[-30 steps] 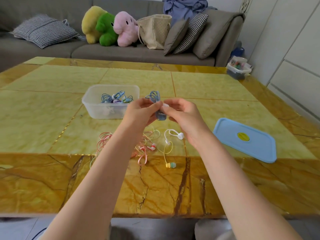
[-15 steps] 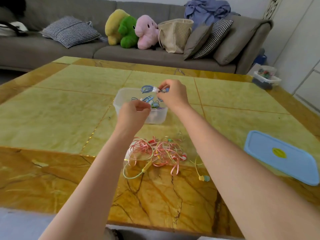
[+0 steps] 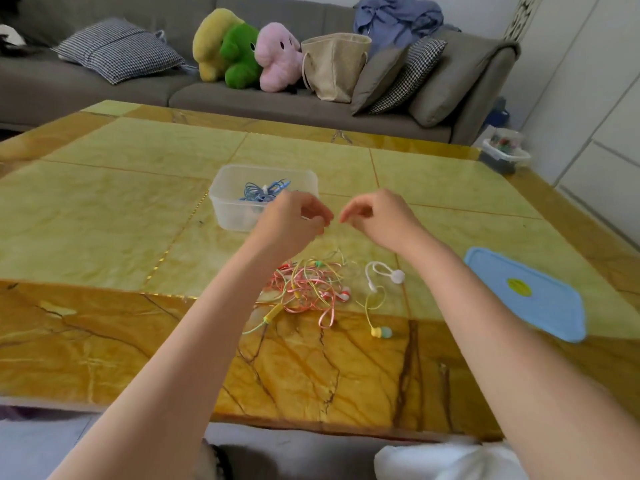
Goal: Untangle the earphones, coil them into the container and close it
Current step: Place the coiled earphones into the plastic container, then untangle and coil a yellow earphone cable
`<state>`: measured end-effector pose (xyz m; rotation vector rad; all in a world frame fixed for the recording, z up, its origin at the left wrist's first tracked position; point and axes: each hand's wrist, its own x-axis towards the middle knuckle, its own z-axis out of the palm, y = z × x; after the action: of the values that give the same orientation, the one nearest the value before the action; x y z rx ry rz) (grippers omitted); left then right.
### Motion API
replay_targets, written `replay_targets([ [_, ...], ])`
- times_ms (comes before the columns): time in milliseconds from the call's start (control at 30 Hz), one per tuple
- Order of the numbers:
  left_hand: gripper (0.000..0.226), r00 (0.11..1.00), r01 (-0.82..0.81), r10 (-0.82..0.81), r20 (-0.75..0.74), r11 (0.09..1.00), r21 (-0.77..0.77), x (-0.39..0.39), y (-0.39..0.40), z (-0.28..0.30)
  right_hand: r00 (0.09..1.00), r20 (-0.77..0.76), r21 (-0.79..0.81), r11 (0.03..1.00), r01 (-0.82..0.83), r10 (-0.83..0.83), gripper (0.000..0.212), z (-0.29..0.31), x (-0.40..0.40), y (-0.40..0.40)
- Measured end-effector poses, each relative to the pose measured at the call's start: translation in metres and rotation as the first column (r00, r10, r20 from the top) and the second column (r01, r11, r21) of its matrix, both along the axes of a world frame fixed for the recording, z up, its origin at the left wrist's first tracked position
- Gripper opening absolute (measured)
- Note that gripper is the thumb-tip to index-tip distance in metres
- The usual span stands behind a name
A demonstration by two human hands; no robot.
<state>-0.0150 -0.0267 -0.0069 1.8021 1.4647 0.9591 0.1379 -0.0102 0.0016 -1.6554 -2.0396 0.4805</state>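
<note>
Left hand (image 3: 291,220) above the bench (image 3: 104,209), fingers (image 3: 317,216) loosely curled, nothing seen between them. Right hand (image 3: 377,216) just beside it, fingers likewise curled with tips pointing toward the left hand, nothing visibly held; a small gap between the two hands. Blurred slightly, so a thin wire between fingertips cannot be ruled in or out.

Directly behind the left hand: clear plastic container (image 3: 235,202), open, holding coiled blue earphones (image 3: 263,192). Near right corner of the container hidden by the left hand.

Below the hands, on the bench: tangled pink and yellow-green earphones (image 3: 308,285), partly covered by the left forearm. Just to the right of the tangle, a white earbud (image 3: 398,276) on a short white loop, and a yellow wire trailing down to a yellow-and-teal earbud (image 3: 381,331) near the amber border of the bench.

Well to the right, past the right forearm: blue lid (image 3: 540,306) with a round yellow sticker, lying flat, apart from the container.

Beyond the bench: grey sofa (image 3: 104,84) carrying a checked cushion (image 3: 117,50), yellow, green and pink plush toys (image 3: 242,53), a beige tote bag (image 3: 332,64), more cushions and a blue garment (image 3: 398,15). Small bin (image 3: 505,154) of oddments on the floor at far right, beside white cabinet doors (image 3: 595,133).
</note>
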Motion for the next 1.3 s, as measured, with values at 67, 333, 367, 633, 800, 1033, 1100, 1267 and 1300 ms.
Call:
replay_targets([
  [67,0.014,0.990,0.120,-0.121,-0.074,0.993,-0.009,0.009,-0.008,0.000,0.997,0.014,-0.060,0.996,0.072,-0.071,0.024,-0.010,0.023,-0.019],
  [333,0.019,0.865,0.300,-0.295,-0.407,0.953,-0.052,0.037,-0.027,-0.003,0.996,0.033,-0.098,0.992,0.084,-0.082,0.004,-0.030,0.048,-0.040],
  [367,0.021,0.832,0.299,-0.304,-0.464,0.950,-0.086,0.038,-0.027,-0.004,0.996,0.048,-0.084,0.994,0.074,-0.070,0.007,-0.033,0.046,-0.040],
  [633,0.032,0.631,0.299,-0.388,-0.671,0.921,-0.251,0.042,-0.027,-0.027,0.978,0.210,-0.207,0.978,0.040,0.005,0.033,-0.050,0.042,-0.041],
  [800,0.025,0.695,0.290,-0.351,-0.628,0.935,-0.202,0.037,-0.025,-0.031,0.967,0.215,-0.158,0.973,0.171,-0.135,0.026,-0.048,0.054,-0.037],
  [1033,0.025,0.800,0.282,-0.277,-0.532,0.957,-0.074,0.035,-0.019,-0.019,0.995,0.052,-0.037,0.995,0.092,-0.090,0.019,-0.031,0.050,-0.042],
  [1100,0.024,0.819,0.275,-0.258,-0.513,0.961,-0.045,0.032,-0.017,-0.018,1.000,0.003,-0.209,0.978,-0.026,0.027,0.028,-0.028,0.039,-0.049],
  [1267,0.018,0.900,0.093,-0.045,-0.433,0.992,0.089,0.020,-0.009,-0.017,0.949,0.303,-0.206,0.978,-0.026,0.089,0.011,-0.044,0.025,-0.051],
  [1300,0.018,0.914,0.036,0.013,-0.405,0.993,0.114,0.017,-0.008,-0.017,0.944,0.328,-0.165,0.986,0.014,0.041,0.012,-0.043,0.027,-0.049],
])
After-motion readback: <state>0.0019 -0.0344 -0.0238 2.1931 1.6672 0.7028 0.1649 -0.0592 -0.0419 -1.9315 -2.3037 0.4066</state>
